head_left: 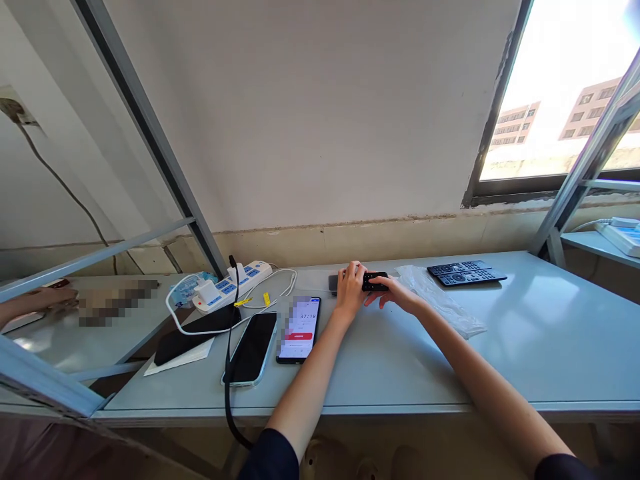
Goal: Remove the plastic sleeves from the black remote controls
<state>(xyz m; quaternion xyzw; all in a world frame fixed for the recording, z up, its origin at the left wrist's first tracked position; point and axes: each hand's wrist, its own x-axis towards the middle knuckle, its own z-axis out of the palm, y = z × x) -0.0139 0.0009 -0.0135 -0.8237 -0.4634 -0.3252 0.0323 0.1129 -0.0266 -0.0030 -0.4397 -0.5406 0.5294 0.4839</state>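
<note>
A black remote [375,281] lies crosswise between my two hands near the back of the grey table. My left hand [351,288] has its fingers wrapped over the remote's left part. At the remote's right end, my right hand [395,293] touches it with bent fingers. A dark grey piece [333,284] shows just left of my left hand; what it is cannot be made out. To the right, a clear plastic bag [440,300] lies crumpled beside two black remotes [465,272].
Left of my hands lie a lit phone [300,330], a dark-screened phone [254,347], a black pouch [195,333] and a white power strip [235,285]. A black cable [228,373] hangs over the front edge. Another person's hand [55,297] rests at far left, beyond a metal frame [150,133].
</note>
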